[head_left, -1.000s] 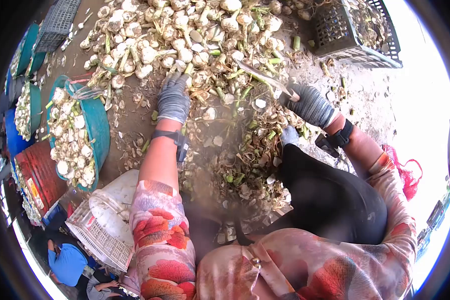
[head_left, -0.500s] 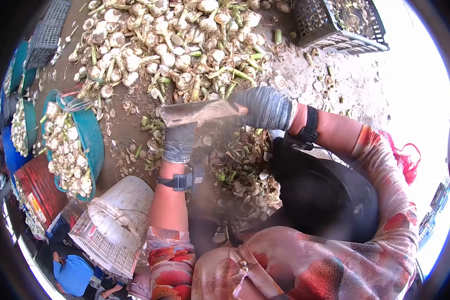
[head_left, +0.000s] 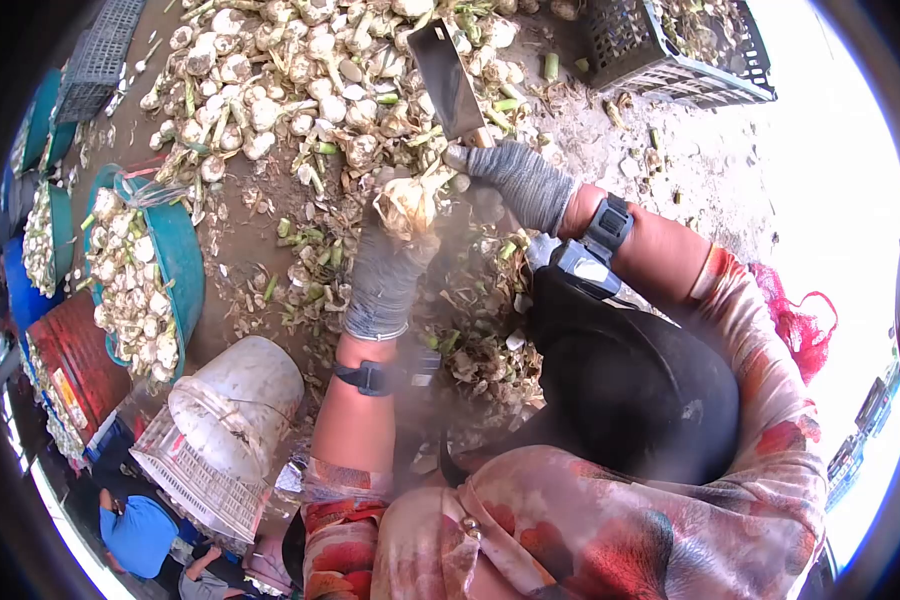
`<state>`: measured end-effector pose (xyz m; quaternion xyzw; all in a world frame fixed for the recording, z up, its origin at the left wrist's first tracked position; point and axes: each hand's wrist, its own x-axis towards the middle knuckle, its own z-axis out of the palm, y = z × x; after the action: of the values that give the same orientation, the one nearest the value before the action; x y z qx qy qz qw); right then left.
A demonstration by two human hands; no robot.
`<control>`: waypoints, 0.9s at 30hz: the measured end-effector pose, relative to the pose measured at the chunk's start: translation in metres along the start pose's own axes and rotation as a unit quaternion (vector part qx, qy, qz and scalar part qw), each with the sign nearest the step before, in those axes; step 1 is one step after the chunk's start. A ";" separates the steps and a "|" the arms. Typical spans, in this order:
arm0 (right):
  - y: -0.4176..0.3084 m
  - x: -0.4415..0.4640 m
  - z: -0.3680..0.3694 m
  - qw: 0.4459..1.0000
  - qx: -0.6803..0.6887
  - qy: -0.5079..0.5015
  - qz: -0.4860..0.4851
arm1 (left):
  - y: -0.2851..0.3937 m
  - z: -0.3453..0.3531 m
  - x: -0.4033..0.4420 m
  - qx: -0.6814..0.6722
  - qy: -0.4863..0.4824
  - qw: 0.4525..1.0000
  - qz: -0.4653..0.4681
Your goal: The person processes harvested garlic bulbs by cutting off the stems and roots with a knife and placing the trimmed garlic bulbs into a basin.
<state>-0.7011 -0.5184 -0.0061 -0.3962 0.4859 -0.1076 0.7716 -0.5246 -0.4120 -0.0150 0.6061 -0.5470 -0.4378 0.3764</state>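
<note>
My left hand, in a grey knit glove, is closed around a garlic bulb with dry, papery skin. Its stem points up and right, toward the other glove. My right hand, also gloved, grips the short wooden handle of a cleaver. The broad blade stands away from me, tilted up to the left, above the heap of garlic. The right fingertips are close to the stem; whether they touch it I cannot tell. Below the hands lie garlic trimmings.
Left of me, a teal tub holds garlic, near a white bucket on a white crate. A black crate of scraps stands far right. My black-clad knee is at right. A person in blue sits lower left.
The cleaver has swung from lying level across the left hand to pointing away over the heap. The bulb in my left hand now shows, and the right hand has shifted slightly left.
</note>
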 end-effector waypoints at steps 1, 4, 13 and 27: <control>0.000 -0.009 -0.005 0.985 0.107 -0.065 0.115 | -0.009 0.003 0.001 0.002 0.003 1.000 0.001; 0.025 0.003 -0.008 0.990 -0.088 -0.105 0.003 | 0.010 0.013 0.004 -0.326 0.009 0.943 -0.074; 0.001 -0.035 -0.010 0.844 -0.436 0.071 -0.304 | 0.000 0.011 0.017 -0.749 -0.024 0.622 -0.228; 0.019 -0.043 -0.017 0.795 -0.524 -0.013 -0.306 | -0.042 0.005 -0.009 0.195 -0.056 0.975 0.089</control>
<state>-0.7414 -0.4913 0.0051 -0.8692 0.3112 -0.0615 0.3792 -0.5150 -0.3978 -0.0546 0.5913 -0.6941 -0.3204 0.2570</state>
